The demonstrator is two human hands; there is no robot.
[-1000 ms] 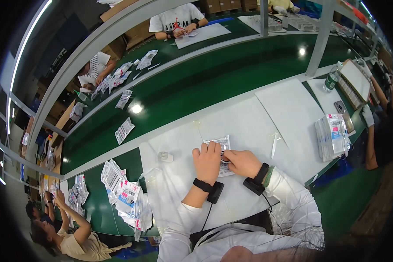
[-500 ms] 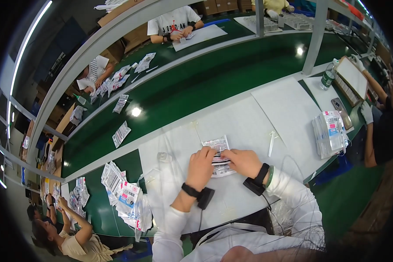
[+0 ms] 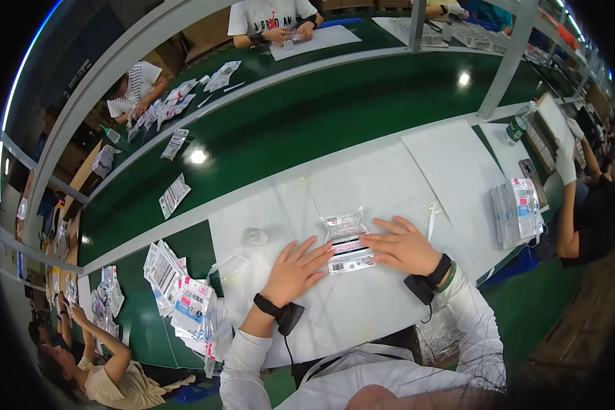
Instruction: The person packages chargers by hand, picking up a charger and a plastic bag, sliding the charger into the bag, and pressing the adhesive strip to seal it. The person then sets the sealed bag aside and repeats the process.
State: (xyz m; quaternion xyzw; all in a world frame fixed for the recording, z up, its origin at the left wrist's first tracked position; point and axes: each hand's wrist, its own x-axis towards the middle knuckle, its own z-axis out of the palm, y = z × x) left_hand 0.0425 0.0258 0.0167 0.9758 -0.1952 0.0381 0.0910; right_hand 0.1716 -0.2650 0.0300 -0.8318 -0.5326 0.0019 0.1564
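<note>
A silvery printed plastic pouch (image 3: 349, 261) lies in front of me on the white work sheet (image 3: 348, 307), its upper part creased. My left hand (image 3: 298, 272) rests flat at the pouch's left edge, fingers spread, the fingertips touching or nearly touching it. From the other side my right hand (image 3: 403, 247) reaches over, fingers apart, with its tips at the pouch's right edge. Neither hand grips anything. Beyond my left hand sits a small white plug-like piece (image 3: 255, 236).
At left, a heap of printed pouches (image 3: 193, 301) covers part of the green surface. A stack of pouches (image 3: 516, 212) stands at right, near a phone (image 3: 528, 168) and a water bottle (image 3: 517, 126). Loose pouches (image 3: 175, 196) lie on the green belt. Co-workers sit around, one gloved at right.
Both hands have come off the pouch's middle and moved apart to its two sides, their fingers spreading. The view has shifted slightly. The co-worker's gloved hands at right have moved.
</note>
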